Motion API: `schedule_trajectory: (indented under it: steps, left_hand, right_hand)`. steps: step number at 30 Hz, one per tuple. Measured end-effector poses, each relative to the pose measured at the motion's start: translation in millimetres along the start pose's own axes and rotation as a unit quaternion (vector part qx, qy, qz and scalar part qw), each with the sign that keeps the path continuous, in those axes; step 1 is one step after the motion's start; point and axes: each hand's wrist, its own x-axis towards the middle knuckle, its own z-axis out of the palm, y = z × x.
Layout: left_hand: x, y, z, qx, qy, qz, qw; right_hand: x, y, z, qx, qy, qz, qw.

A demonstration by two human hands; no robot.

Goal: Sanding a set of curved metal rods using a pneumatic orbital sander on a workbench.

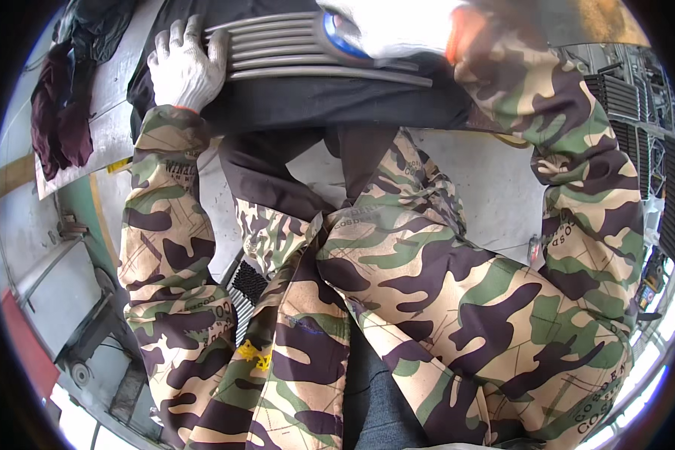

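Note:
Several thin grey metal rods [277,54] lie side by side on a black cloth [315,101] at the top of the view. My left hand [187,69], in a white knit glove, rests with fingers spread at the rods' left ends. Over their right part is my right hand [409,28], also in a white glove and washed out by glare. Its fingers curl over a round blue-rimmed thing [340,37], mostly hidden by the hand, that sits on or just above the rods. One rod reaches farther right than the others at the near side.
Dark red and black garments [61,112] lie on a pale surface at the left. Racks with stacked dark bars [626,94] stand at the right. Below the black cloth are my legs and a pale floor [495,172]. Grey machinery [90,330] is at the lower left.

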Motion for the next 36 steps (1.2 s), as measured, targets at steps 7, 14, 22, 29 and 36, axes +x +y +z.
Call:
schedule_trajectory:
  steps: [7, 14, 22, 29, 36]
  left_hand:
    - [9, 4, 1, -0.005, 0.027, 0.013, 1.000]
    - [15, 14, 10, 0.007, 0.023, 0.007, 1.000]
    - [20, 4, 1, 0.081, -0.026, 0.028, 0.996]
    - [19, -5, 3, 0.079, -0.001, 0.010, 0.997]
    - [18, -1, -7, 0.047, 0.006, 0.043, 0.998]
  right_hand:
    - [1, -14, -8, 0.009, -0.006, -0.009, 1.000]
    - [-9, -18, -10, 0.029, -0.014, -0.009, 0.999]
    - [-33, -11, -25, 0.006, -0.010, -0.028, 1.000]
    - [-59, -17, -43, 0.016, -0.076, -0.027, 0.997]
    - [-54, -7, -38, 0.017, -0.058, -0.050, 0.997]
